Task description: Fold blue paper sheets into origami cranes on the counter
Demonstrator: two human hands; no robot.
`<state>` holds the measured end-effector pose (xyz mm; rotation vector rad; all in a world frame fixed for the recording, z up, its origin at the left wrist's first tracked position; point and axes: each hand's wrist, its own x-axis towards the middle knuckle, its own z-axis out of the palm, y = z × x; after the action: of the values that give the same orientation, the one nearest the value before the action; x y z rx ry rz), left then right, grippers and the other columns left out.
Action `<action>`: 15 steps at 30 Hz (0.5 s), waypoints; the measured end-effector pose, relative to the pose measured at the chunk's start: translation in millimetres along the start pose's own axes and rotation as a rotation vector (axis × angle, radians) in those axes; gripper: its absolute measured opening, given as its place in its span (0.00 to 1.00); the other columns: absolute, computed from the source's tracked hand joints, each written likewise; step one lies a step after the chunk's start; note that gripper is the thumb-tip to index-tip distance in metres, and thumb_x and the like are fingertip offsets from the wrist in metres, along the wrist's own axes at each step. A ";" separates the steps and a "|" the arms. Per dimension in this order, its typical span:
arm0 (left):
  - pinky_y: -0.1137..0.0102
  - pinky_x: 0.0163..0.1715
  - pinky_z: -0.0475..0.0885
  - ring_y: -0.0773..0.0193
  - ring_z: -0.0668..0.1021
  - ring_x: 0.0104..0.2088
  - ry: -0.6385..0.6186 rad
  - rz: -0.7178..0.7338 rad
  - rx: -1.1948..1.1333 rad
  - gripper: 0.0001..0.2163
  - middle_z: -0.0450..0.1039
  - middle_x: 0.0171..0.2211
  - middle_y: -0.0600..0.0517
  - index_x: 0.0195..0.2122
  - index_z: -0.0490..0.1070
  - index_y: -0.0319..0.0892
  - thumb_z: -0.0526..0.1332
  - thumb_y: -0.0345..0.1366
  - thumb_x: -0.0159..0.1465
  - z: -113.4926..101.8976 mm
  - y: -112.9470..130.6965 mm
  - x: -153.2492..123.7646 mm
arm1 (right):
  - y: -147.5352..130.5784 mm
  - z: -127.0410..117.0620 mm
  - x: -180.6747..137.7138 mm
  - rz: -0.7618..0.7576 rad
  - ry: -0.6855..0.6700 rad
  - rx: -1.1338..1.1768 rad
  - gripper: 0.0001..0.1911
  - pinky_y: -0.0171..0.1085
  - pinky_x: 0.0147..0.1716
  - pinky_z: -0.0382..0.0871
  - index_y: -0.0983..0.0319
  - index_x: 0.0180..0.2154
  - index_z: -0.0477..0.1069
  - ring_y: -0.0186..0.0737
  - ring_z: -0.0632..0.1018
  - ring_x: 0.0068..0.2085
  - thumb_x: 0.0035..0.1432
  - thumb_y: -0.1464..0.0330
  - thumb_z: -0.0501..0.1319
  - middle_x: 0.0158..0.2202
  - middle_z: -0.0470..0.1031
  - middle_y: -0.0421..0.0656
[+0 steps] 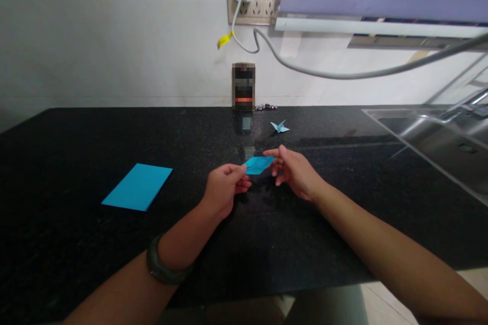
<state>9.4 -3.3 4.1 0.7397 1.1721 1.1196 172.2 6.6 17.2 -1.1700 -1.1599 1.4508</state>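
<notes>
A small piece of blue folded paper [259,164], flattened into a diamond shape, is held just above the dark table [267,244], between the two hands. The left hand [223,190] pinches its left tip between thumb and fingers, and the right hand [295,172] grips its right end the same way, so both are closed on the paper. Judging by the shape, the folding looks to be partway through, with the piece held up between creases. Any further crease in a piece this small would call for lined-up edges and a firm pinch or a press on the table. A flat sheet of blue paper [138,186] lies well to the left, and a finished paper crane [279,126] sits further back, near a blurred upright object [243,86] against the wall. A sink [438,137] is at the right, and a plugged-in socket strip [253,2] is above.
</notes>
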 end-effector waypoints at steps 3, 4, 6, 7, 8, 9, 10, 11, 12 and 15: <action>0.79 0.18 0.67 0.73 0.73 0.17 0.007 -0.042 -0.096 0.05 0.70 0.17 0.54 0.23 0.66 0.36 0.61 0.30 0.54 0.6 1.0 -0.5 | 5.1 7.1 -2.1 -0.063 -0.006 -0.069 0.24 0.26 0.13 0.62 0.63 0.37 0.66 0.28 0.67 0.21 0.38 0.62 0.69 0.22 0.66 0.35; 0.79 0.18 0.67 0.72 0.73 0.17 -0.009 -0.058 -0.110 0.05 0.70 0.17 0.54 0.24 0.65 0.37 0.60 0.30 0.55 1.0 1.0 -1.3 | 7.5 9.0 -2.1 -0.077 0.003 -0.063 0.25 0.27 0.13 0.62 0.62 0.38 0.65 0.28 0.67 0.20 0.37 0.63 0.69 0.22 0.66 0.34; 0.79 0.17 0.67 0.72 0.74 0.17 -0.060 -0.083 -0.112 0.05 0.71 0.18 0.54 0.24 0.65 0.37 0.59 0.29 0.56 1.8 0.6 -3.1 | 11.8 11.1 -1.3 -0.118 0.021 -0.018 0.26 0.27 0.15 0.64 0.61 0.39 0.62 0.27 0.67 0.20 0.37 0.65 0.69 0.22 0.66 0.33; 0.79 0.17 0.67 0.71 0.74 0.17 -0.090 -0.092 -0.101 0.05 0.72 0.18 0.53 0.24 0.65 0.37 0.59 0.29 0.56 2.0 0.2 -3.9 | 13.6 11.3 -0.5 -0.140 0.027 0.006 0.26 0.28 0.15 0.64 0.61 0.40 0.61 0.27 0.67 0.20 0.38 0.65 0.68 0.22 0.66 0.32; 0.79 0.17 0.67 0.71 0.74 0.18 -0.119 -0.099 -0.085 0.05 0.72 0.19 0.53 0.24 0.65 0.37 0.59 0.29 0.56 2.2 -0.3 -4.5 | 15.0 11.1 0.3 -0.162 0.030 0.024 0.27 0.28 0.16 0.65 0.60 0.42 0.60 0.27 0.67 0.21 0.39 0.66 0.68 0.23 0.67 0.32; 0.79 0.16 0.67 0.71 0.75 0.18 -0.144 -0.105 -0.065 0.05 0.73 0.19 0.52 0.25 0.66 0.37 0.59 0.29 0.57 2.3 -0.7 -5.0 | 16.1 10.5 1.2 -0.181 0.031 0.032 0.28 0.28 0.17 0.65 0.60 0.43 0.59 0.28 0.68 0.21 0.39 0.67 0.68 0.24 0.67 0.33; 0.79 0.16 0.67 0.71 0.75 0.18 -0.163 -0.110 -0.044 0.04 0.73 0.20 0.52 0.25 0.66 0.36 0.59 0.30 0.57 2.4 -1.2 -5.4 | 16.8 9.8 1.9 -0.199 0.031 0.034 0.28 0.28 0.17 0.65 0.60 0.44 0.59 0.28 0.68 0.21 0.40 0.67 0.67 0.24 0.68 0.33; 0.79 0.16 0.67 0.71 0.75 0.18 -0.177 -0.116 -0.023 0.04 0.74 0.21 0.51 0.25 0.66 0.36 0.59 0.30 0.57 2.5 -1.6 -5.7 | 17.2 9.1 2.6 -0.214 0.029 0.033 0.29 0.28 0.17 0.65 0.59 0.44 0.58 0.28 0.68 0.21 0.40 0.67 0.67 0.25 0.68 0.33; 0.79 0.16 0.67 0.71 0.75 0.18 -0.186 -0.119 -0.002 0.04 0.74 0.21 0.51 0.26 0.66 0.36 0.59 0.30 0.56 2.6 -2.0 -5.9 | 17.4 8.5 3.1 -0.229 0.028 0.031 0.29 0.28 0.18 0.65 0.59 0.45 0.58 0.28 0.68 0.21 0.41 0.68 0.67 0.25 0.68 0.33; 0.79 0.17 0.67 0.71 0.76 0.19 -0.215 -0.121 0.069 0.03 0.75 0.23 0.50 0.26 0.67 0.36 0.60 0.30 0.55 2.8 -3.3 -6.6 | 17.1 7.9 3.7 -0.241 0.040 0.040 0.28 0.28 0.18 0.65 0.60 0.44 0.59 0.28 0.69 0.22 0.41 0.68 0.67 0.25 0.69 0.33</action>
<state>13.1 -10.3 4.0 0.8111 1.0620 0.8795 162.4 6.9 0.7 -0.9908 -1.1947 1.2562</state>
